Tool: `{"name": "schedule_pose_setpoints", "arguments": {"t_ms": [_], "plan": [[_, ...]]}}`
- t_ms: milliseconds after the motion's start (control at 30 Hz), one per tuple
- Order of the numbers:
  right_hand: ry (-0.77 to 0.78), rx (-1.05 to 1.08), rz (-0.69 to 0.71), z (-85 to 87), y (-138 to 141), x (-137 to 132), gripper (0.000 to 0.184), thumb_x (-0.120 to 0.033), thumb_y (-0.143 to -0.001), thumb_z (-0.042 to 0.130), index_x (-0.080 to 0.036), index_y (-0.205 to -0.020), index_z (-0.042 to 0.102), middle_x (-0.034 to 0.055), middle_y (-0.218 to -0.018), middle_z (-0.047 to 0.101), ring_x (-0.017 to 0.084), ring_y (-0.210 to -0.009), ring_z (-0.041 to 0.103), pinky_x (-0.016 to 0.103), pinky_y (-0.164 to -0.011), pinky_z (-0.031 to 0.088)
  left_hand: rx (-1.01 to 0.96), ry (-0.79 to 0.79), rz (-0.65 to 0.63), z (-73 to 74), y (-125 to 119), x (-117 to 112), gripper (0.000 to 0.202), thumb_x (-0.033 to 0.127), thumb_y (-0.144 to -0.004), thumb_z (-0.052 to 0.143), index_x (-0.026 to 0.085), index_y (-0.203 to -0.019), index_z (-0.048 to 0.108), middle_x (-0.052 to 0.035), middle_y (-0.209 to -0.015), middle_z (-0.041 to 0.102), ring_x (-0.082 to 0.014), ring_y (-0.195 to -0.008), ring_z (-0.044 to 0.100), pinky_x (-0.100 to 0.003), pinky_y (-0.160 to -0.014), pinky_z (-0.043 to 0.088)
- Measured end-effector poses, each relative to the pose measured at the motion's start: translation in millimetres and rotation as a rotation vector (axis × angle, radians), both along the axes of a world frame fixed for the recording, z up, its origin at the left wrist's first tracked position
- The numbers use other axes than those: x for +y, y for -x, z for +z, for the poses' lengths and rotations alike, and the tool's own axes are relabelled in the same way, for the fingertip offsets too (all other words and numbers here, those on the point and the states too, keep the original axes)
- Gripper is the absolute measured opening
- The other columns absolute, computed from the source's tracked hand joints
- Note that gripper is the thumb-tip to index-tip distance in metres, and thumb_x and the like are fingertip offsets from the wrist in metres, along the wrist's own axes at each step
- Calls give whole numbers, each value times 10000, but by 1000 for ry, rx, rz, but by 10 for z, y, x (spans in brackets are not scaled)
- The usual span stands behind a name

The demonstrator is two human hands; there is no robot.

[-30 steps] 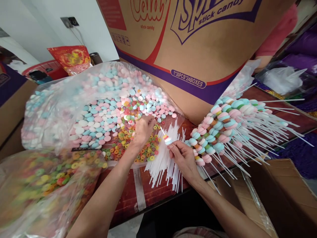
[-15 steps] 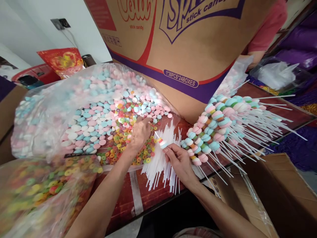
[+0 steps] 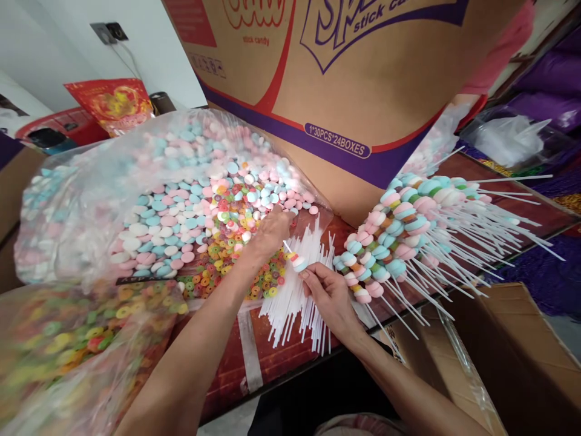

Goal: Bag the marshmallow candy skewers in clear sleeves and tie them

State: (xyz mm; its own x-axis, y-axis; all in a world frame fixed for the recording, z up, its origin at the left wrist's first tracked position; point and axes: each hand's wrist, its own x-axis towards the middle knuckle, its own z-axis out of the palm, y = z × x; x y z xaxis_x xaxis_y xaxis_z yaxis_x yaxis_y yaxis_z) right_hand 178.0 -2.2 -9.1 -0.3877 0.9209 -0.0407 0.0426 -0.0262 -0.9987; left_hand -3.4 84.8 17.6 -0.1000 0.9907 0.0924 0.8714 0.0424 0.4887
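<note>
My right hand [image 3: 329,297] pinches a candy skewer [image 3: 298,263] by its lowest sweet. A few marshmallows and a gummy ring are threaded on it, with the white stick tip poking out above. My left hand [image 3: 272,233] is over the loose marshmallows [image 3: 302,198], its fingers curled down together at their near edge; whatever is in them is hidden. Gummy rings [image 3: 218,266] lie below and left of that hand. Under the right hand is a heap of white sticks [image 3: 293,315]. Finished-looking candy skewers [image 3: 385,242] are piled to the right.
A large printed carton [image 3: 281,85] stands behind the sweets. A clear bag of marshmallows [image 3: 86,194] lies at the left, with a bag of gummy rings [image 3: 82,351] nearer me. An open cardboard box [image 3: 512,351] sits below the table's right edge. Part of another person's sleeve [image 3: 503,60] shows behind the carton.
My left hand has moved from above the gummy rings up and right to the edge of the marshmallows. The right hand keeps the skewer in nearly the same place.
</note>
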Motion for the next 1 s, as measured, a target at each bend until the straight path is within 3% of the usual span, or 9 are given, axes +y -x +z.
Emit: {"name": "schedule_pose_setpoints", "arguments": {"t_ms": [100,233,433,600,700,800,1000], "plan": [[-4,0,-4,10,-2,-1,328,-372,-943,528,-201,-663,512,-47,-580,447,115,-562,393,259,-550,313,65,24,41,26,-41,8,183,71,-762,541,180,-781,687,-118,-888,605,-262,-834,588,-359,-756,432],[-8,13,-8,10,-15,-7,319,-369,-946,526,-202,-675,516,-46,-588,455,116,-569,405,256,-556,325,11,13,70,88,21,-136,157,152,-826,511,178,-812,666,-74,-761,605,-212,-732,560,-314,-681,417],[-2,12,-31,23,-25,-21,331,-389,-939,532,-205,-665,512,-45,-588,447,117,-553,388,259,-541,316,-456,126,99,117,249,-541,136,308,-788,586,199,-720,634,21,-546,504,-134,-513,438,-263,-512,326],[-11,18,-48,10,-8,-22,320,-381,-929,548,-204,-664,520,-45,-576,444,118,-549,388,259,-536,311,-741,2,199,178,194,-456,124,294,-737,673,193,-796,633,-16,-632,609,-164,-596,565,-291,-597,427],[-12,29,-48,-11,-7,-24,312,-378,-936,542,-202,-679,534,-44,-584,451,116,-549,384,260,-531,304,-692,-44,224,182,117,-274,65,242,-760,631,191,-797,614,-19,-658,617,-163,-593,570,-291,-596,427],[-9,34,-45,-15,-14,-28,314,-382,-946,530,-200,-690,541,-42,-596,459,113,-551,387,260,-534,304,-482,-9,222,108,92,-140,59,175,-779,563,193,-811,609,-7,-637,611,-161,-574,553,-281,-575,398],[-1,27,-29,13,-18,-27,319,-375,-950,531,-194,-688,540,-44,-593,454,110,-556,384,261,-539,304,-310,-16,157,-25,138,-44,116,127,-791,525,195,-812,616,-6,-661,600,-171,-638,542,-296,-655,399]]}}
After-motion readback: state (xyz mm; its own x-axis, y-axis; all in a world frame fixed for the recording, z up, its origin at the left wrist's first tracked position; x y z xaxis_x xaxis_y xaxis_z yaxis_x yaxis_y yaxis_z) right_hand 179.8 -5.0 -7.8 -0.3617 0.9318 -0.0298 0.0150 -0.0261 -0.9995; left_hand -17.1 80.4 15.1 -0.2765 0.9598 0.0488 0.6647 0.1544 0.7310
